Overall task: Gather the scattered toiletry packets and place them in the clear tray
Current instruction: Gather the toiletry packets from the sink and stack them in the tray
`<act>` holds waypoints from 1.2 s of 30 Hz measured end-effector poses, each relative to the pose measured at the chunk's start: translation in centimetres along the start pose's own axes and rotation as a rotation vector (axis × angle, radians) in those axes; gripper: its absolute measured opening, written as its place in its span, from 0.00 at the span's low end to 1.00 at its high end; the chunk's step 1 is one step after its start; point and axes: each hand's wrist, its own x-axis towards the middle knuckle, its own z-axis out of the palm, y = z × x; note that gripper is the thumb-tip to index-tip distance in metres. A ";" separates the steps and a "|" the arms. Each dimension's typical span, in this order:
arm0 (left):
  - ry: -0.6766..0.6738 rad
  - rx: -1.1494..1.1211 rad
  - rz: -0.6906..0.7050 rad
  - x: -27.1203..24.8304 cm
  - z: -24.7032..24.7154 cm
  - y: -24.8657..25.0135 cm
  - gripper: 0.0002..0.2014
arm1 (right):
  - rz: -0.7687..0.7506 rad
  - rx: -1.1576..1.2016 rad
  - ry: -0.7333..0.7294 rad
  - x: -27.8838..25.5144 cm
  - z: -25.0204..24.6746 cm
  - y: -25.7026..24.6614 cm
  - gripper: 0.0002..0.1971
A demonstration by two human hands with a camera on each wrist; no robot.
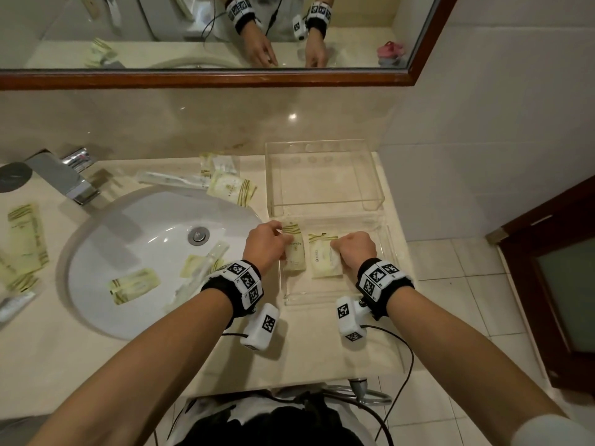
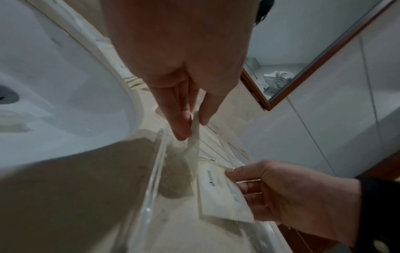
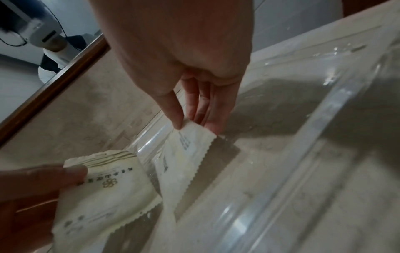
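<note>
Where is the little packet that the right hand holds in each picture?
Head: the right-hand packet lies centre-right, inside the clear tray.
Left wrist: packet lower middle, pinched by the right hand.
Right wrist: packet in the centre, hanging from the fingertips.
Shared landmark: the tray's clear wall.

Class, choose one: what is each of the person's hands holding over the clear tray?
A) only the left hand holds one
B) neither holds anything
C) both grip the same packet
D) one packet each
D: the left hand pinches a narrow packet, and the right hand pinches a wider packet, both over the clear tray.
</note>
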 end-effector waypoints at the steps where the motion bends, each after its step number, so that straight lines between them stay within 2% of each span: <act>1: -0.011 0.044 0.014 -0.1 0.0 0.1 0.14 | -0.005 -0.004 -0.002 0.0 -0.1 0.0 0.10; 4: -0.039 0.174 0.086 -0.3 0.0 0.2 0.27 | -0.037 -0.032 -0.002 0.2 -0.4 0.3 0.09; 7: -0.021 0.340 0.189 -0.5 0.0 0.2 0.39 | -0.060 -0.092 -0.012 0.3 -0.7 0.6 0.13; 9: 0.003 0.482 0.265 -0.4 0.0 0.0 0.39 | -0.078 -0.186 -0.031 0.2 -1.1 0.6 0.16; 12: -0.021 0.689 0.403 -0.3 0.0 -0.6 0.32 | -0.181 -0.369 -0.065 0.3 -1.2 0.6 0.26; 16: -0.215 1.032 0.558 -0.1 0.2 -1.3 0.26 | -0.291 -0.583 -0.167 0.0 -1.0 1.2 0.40; 19: -0.318 1.160 0.545 0.2 0.2 -1.8 0.28 | -0.322 -0.698 -0.197 -0.1 -0.8 1.7 0.41; 21: -0.340 1.208 0.533 0.3 0.1 -2.1 0.28 | -0.336 -0.766 -0.198 -0.1 -0.7 1.9 0.40; 32: -0.335 1.225 0.457 1.0 -1.3 -1.6 0.29 | -0.404 -0.851 -0.183 0.6 0.7 1.1 0.36; 36: -0.319 1.228 0.470 1.2 -1.1 -1.6 0.29 | -0.410 -0.872 -0.169 0.8 0.6 0.9 0.35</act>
